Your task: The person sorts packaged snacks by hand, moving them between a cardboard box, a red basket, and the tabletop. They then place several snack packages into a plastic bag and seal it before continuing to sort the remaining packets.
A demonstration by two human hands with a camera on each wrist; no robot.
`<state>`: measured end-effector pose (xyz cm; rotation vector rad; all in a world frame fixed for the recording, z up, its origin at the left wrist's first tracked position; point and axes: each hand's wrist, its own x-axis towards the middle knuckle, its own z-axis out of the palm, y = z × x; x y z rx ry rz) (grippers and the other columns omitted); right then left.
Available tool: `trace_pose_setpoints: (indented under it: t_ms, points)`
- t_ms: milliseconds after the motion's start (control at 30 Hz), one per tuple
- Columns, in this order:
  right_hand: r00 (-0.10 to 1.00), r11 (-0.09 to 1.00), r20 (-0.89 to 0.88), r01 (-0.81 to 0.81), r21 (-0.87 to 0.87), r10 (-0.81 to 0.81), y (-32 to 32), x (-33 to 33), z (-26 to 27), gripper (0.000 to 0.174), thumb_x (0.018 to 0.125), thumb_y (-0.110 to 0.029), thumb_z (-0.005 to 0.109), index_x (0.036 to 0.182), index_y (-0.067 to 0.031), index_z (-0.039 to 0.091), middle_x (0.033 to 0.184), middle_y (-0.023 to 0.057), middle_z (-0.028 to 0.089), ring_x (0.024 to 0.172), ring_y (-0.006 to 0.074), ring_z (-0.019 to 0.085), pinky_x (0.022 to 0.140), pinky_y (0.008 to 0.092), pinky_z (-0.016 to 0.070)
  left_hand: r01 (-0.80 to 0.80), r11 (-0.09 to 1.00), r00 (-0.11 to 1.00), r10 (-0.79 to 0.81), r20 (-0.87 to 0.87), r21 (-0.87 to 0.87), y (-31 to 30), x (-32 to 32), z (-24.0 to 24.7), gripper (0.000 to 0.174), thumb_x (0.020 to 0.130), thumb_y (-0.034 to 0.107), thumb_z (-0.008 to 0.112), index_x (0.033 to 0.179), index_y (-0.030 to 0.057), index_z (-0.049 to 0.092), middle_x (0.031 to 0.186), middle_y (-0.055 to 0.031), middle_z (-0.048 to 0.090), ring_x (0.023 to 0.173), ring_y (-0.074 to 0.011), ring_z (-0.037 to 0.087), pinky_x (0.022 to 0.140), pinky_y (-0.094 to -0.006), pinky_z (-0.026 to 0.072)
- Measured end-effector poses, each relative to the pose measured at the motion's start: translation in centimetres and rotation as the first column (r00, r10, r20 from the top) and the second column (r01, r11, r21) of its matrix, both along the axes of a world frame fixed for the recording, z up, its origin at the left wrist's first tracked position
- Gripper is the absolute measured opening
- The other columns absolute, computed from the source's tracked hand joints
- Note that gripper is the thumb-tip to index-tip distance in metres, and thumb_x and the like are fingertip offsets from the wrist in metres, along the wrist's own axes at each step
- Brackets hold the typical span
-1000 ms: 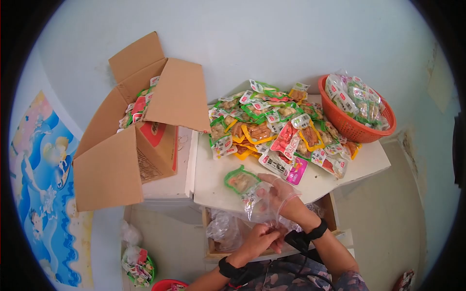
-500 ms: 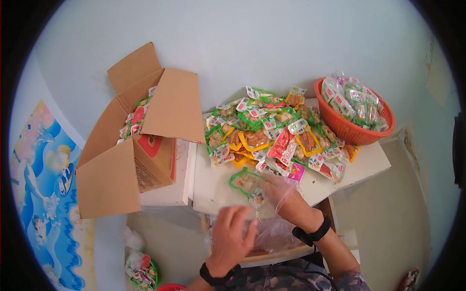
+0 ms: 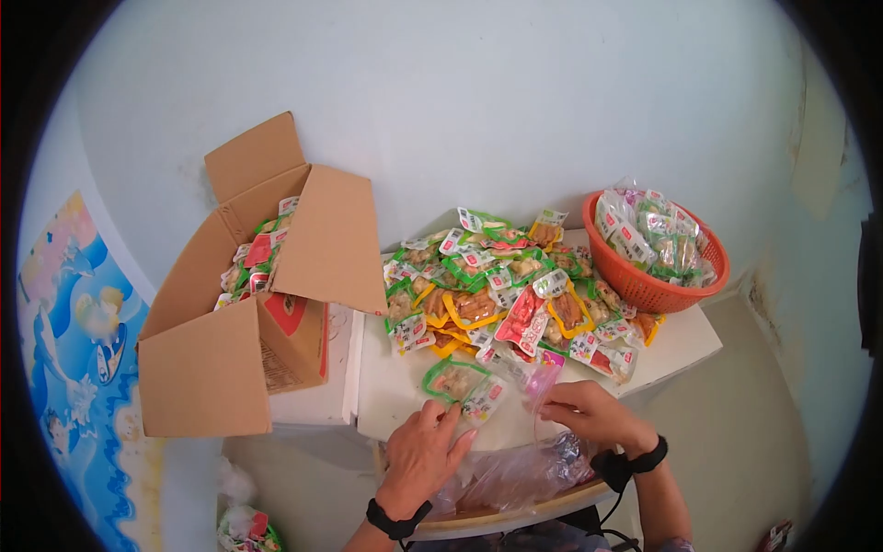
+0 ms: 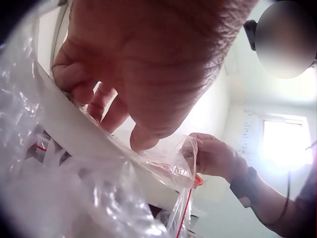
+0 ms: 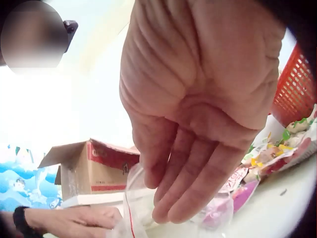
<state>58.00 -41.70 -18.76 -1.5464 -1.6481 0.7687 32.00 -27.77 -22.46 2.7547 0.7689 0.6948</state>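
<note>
A green-edged snack packet [image 3: 464, 385] lies near the front of the white tabletop, with its white printed end towards me. My left hand [image 3: 421, 460] is at its near edge, fingertips touching down there and thumb held apart. To the right, my right hand [image 3: 593, 414] pinches the mouth of a clear zip bag [image 3: 536, 391] between thumb and fingers. In the right wrist view, a red zip line runs along the clear bag [image 5: 130, 210] beside the thumb. Behind the bag spreads a heap of snack packets [image 3: 474, 308] with green, yellow and red edges.
An open cardboard box [image 3: 202, 386] with packets inside stands at the left. A red basket [image 3: 648, 290] of bagged packets sits at the back right. Below the table edge, an open drawer [image 3: 460, 524] holds clear plastic bags. A green basket [image 3: 273, 538] stands on the floor.
My left hand has come up from the drawer to the packet. My right hand has drawn back from over the packet to the right, now pinching the bag's mouth.
</note>
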Motion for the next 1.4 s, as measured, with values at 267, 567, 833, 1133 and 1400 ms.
trace_pose_setpoints:
  t_ms: [267, 567, 833, 1133, 1400]
  points:
    - [0.968, 0.978, -0.152, 0.207, 0.021, -0.201, 6.4, 1.2, 5.3, 0.017, 0.104, -0.013, 0.062, 0.101, 0.0032, 0.068, 0.082, 0.0038, 0.072, 0.068, 0.011, 0.067, 0.065, 0.028, 0.0567, -0.046, 0.993, 0.999, 0.048, 0.011, -0.105, 0.2, -0.2, -0.2, 0.043, 0.094, 0.04, 0.071, 0.126, 0.0107, 0.071, 0.103, -0.0088, 0.059, 0.078, -0.0285, 0.069, 0.067, -0.0419, 0.0562]
    - [0.8, 0.92, 0.495, 0.175, 0.351, -0.341, 19.1, -4.2, 3.6, 0.027, 0.092, -0.034, 0.073, 0.087, -0.0076, 0.071, 0.08, 0.0109, 0.072, 0.076, 0.0318, 0.07, 0.062, 0.044, 0.0497, -0.054, 0.991, 0.998, 0.058, 0.032, -0.122, 0.8, -0.7, -1.5, 0.037, 0.089, 0.035, 0.075, 0.117, 0.0104, 0.072, 0.105, -0.0082, 0.059, 0.081, -0.0283, 0.07, 0.068, -0.0414, 0.0566]
    - [0.666, 0.932, 0.667, 0.128, 0.339, -0.334, 24.3, -5.5, 0.3, 0.04, 0.082, -0.043, 0.08, 0.085, -0.0044, 0.07, 0.086, 0.0157, 0.069, 0.082, 0.0354, 0.07, 0.073, 0.0492, 0.0528, -0.023, 0.994, 0.991, 0.038, 0.132, -0.111, 0.7, -0.8, -2.0, 0.03, 0.083, 0.029, 0.078, 0.102, 0.0068, 0.071, 0.104, -0.0093, 0.058, 0.08, -0.029, 0.069, 0.067, -0.0414, 0.0563]
    - [0.933, 0.929, 0.223, 0.21, 0.305, -0.284, 21.1, -4.0, 1.9, 0.018, 0.089, -0.014, 0.074, 0.089, -0.0021, 0.061, 0.08, 0.0077, 0.06, 0.076, 0.0206, 0.061, 0.067, 0.0354, 0.0492, -0.057, 0.993, 0.992, 0.068, 0.105, -0.103, 0.5, -0.6, -1.8, 0.035, 0.082, 0.024, 0.079, 0.113, 0.0102, 0.072, 0.102, -0.0085, 0.057, 0.08, -0.0275, 0.068, 0.066, -0.0411, 0.0557]
    - [0.826, 0.669, -0.336, 0.564, 0.485, -0.453, 3.8, -0.6, 2.4, 0.012, 0.1, -0.007, 0.067, 0.094, -0.0044, 0.058, 0.085, -0.0033, 0.054, 0.079, 0.0047, 0.05, 0.068, 0.0232, 0.0411, 0.014, 0.995, 0.995, -0.004, 0.101, -0.096, -0.4, -0.7, -0.5, 0.048, 0.091, 0.022, 0.075, 0.138, 0.0153, 0.065, 0.105, -0.0078, 0.058, 0.082, -0.0271, 0.068, 0.067, -0.0402, 0.0552]
